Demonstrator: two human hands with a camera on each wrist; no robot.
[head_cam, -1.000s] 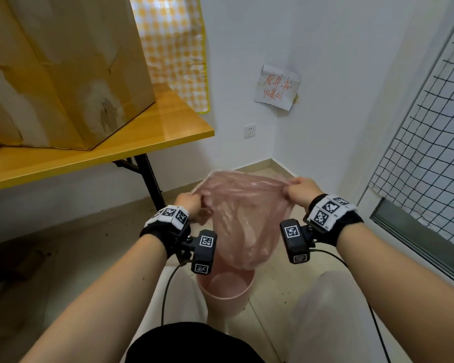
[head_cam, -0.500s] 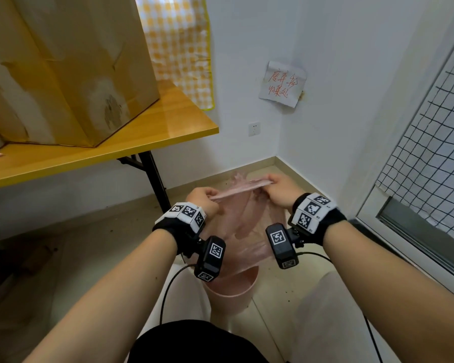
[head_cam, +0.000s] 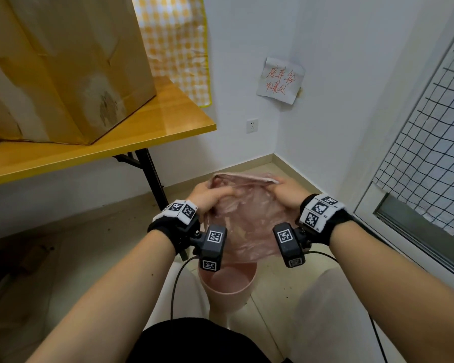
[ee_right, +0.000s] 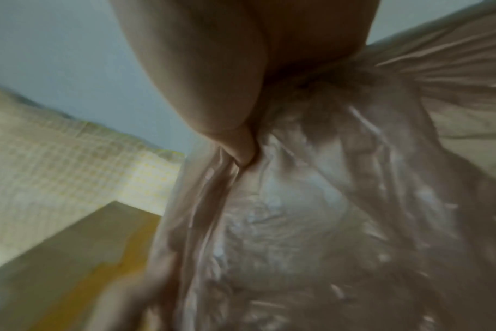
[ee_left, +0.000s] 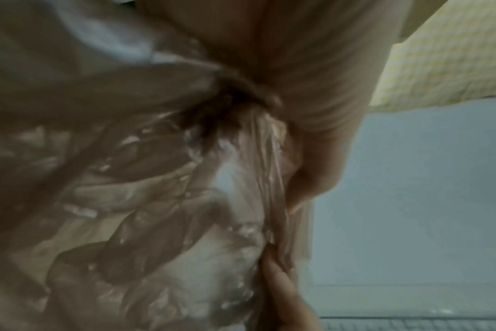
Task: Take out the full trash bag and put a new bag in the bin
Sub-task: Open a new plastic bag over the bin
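A thin translucent pink trash bag (head_cam: 249, 221) hangs in the air above a small pink bin (head_cam: 227, 286) on the floor between my knees. My left hand (head_cam: 207, 196) grips the bag's mouth on the left, and my right hand (head_cam: 286, 191) grips it on the right. Between them the top edge is stretched partly apart. Both wrist views are blurred and filled with crinkled pink plastic (ee_left: 156, 201) (ee_right: 326, 224) bunched in the curled fingers. The bag's lower end hangs close above the bin's opening.
A yellow wooden table (head_cam: 147, 132) with a black leg (head_cam: 152, 179) stands to the left, carrying a large cardboard box (head_cam: 63, 69). White walls meet in a corner behind the bin, with a paper note (head_cam: 279, 81). A netted window (head_cam: 430, 142) is on the right.
The bag's mouth was spread wide, then pulled flat as my hands came together, and now my hands have moved apart a little and it is spread partly apart again, lower down.
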